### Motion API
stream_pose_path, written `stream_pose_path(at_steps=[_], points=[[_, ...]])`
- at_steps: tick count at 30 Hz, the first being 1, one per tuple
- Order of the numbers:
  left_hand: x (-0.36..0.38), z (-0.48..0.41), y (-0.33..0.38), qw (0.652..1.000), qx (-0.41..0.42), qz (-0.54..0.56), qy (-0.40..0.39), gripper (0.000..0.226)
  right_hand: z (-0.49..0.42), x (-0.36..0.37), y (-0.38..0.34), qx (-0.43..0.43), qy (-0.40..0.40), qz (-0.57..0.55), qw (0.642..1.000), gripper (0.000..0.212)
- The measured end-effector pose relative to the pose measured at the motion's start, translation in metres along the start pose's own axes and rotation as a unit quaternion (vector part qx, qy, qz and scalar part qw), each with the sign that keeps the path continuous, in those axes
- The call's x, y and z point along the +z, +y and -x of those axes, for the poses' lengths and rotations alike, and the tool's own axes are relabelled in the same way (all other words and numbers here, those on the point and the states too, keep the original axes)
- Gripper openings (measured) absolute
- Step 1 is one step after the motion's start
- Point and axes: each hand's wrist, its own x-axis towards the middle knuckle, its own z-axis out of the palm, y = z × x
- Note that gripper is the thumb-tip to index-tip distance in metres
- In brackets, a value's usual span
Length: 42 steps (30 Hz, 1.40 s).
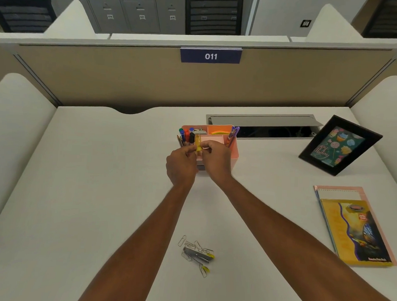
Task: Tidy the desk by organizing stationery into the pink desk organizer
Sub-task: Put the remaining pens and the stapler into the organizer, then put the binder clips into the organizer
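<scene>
**Both hands on a small yellow piece at the organizer**

Our left hand (pixel 181 165) and right hand (pixel 215 160) meet at the near edge of the pink desk organizer (pixel 235 152). Their fingers are curled, and together the fingertips pinch a small yellow piece (pixel 198 148). It is too small for us to say what it is. It sits just above the organizer's front wall, between the two thumbs.

Behind our fingers the organizer stands on the desk (pixel 101 192), near its middle. Coloured markers (pixel 186 135) stand upright in its left compartment, with pencils (pixel 179 140) just beside them at the outer edge. A pink pad (pixel 212 139) lies in the middle section and yellow notes (pixel 219 132) in the one behind it. Purple pens (pixel 233 133) lean in the right compartment.

Closer to us, between our forearms, a cluster of paper clips (pixel 191 243) lies loose on the desk, touching a small metal stapler (pixel 198 255) with yellow parts.

Far to the right a stack of books (pixel 356 232) lies flat, a yellow cover on top. Beyond it a black picture frame (pixel 339 145) stands tilted. Behind the organizer a grey cable hatch (pixel 261 120) is open in the desk, and the partition above carries a blue plate (pixel 211 56) reading 011.
</scene>
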Motion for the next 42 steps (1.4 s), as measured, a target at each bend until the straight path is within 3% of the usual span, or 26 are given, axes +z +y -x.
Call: stream_pose_path(at_steps=[8,15,18,24,28,35,42], points=[[-0.004,-0.001,0.000,1.000,0.022,0.007,0.008,0.025,-0.003,-0.001,-0.002,-0.006,-0.004,-0.003,1.000,0.024],[-0.031,0.023,-0.014,0.994,0.047,0.097,0.017,0.034,0.022,-0.024,-0.003,-0.045,0.023,-0.055,0.997,0.024],[-0.049,0.047,-0.037,0.995,0.059,0.068,-0.050,0.039,0.058,-0.036,0.010,-0.062,-0.020,-0.073,0.995,0.021],[-0.078,0.095,-0.099,0.966,0.137,-0.016,-0.217,0.036,0.147,-0.039,0.058,-0.006,-0.090,-0.139,0.986,0.025],[-0.091,0.121,-0.135,0.935,0.180,-0.105,-0.287,0.055,0.191,-0.040,0.083,0.044,-0.114,-0.135,0.983,0.027],[-0.105,0.145,-0.151,0.888,0.248,-0.192,-0.336,0.078,0.230,-0.047,0.115,0.059,-0.123,-0.100,0.986,0.030],[-0.096,0.160,-0.164,0.858,0.318,-0.234,-0.330,0.057,0.248,-0.048,0.135,0.061,-0.134,-0.060,0.987,0.031]])
